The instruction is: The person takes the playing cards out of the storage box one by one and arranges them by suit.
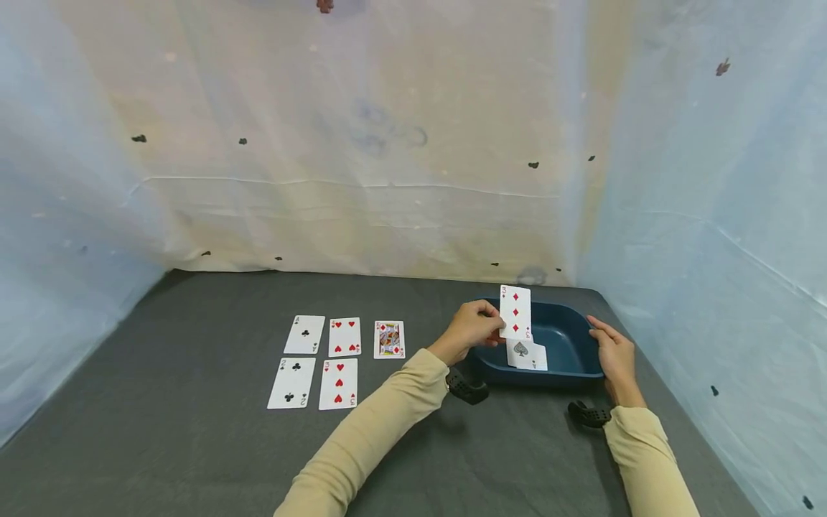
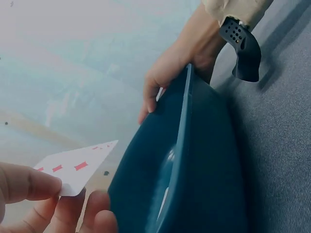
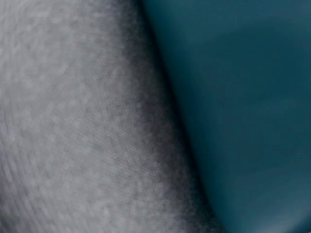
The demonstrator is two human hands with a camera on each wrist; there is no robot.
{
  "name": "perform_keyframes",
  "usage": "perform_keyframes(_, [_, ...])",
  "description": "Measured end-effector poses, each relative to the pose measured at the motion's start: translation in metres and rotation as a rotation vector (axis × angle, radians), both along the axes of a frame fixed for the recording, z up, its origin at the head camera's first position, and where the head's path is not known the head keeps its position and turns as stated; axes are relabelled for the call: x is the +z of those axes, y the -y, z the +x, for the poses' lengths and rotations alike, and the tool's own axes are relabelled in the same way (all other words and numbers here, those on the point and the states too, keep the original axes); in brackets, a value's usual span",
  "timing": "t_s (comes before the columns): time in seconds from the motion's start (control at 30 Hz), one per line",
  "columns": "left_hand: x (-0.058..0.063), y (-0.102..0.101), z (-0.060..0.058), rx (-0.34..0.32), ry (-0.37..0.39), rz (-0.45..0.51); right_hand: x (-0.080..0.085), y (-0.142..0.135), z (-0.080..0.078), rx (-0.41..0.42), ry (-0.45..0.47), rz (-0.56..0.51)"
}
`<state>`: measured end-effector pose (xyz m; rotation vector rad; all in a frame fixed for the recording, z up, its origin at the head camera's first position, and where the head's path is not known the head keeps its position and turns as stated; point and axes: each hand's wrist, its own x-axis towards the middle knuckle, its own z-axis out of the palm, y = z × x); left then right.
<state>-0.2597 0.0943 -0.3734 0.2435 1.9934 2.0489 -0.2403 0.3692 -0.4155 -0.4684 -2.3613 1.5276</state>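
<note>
In the head view my left hand pinches a three of diamonds and holds it upright above the left part of a dark blue basin. The left wrist view shows the same card between thumb and fingers, tilted. My right hand holds the basin's right end at the rim. Inside the basin lie an ace of spades and at least one more white card, partly overlapped. The right wrist view has only the basin's outer wall and the cloth, with no fingers showing.
Left of the basin, face-up cards lie in two rows: a club card, a four of hearts and a face card behind, a two of clubs and a three of hearts in front. Pale sheeting encloses the grey table.
</note>
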Motion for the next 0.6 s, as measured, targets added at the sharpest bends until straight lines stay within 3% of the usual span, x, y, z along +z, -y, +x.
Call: perform_keyframes(0.6, [0.004,0.04,0.013,-0.048,-0.008,0.135,0.002,0.001,0.0,-0.013,-0.005,0.035])
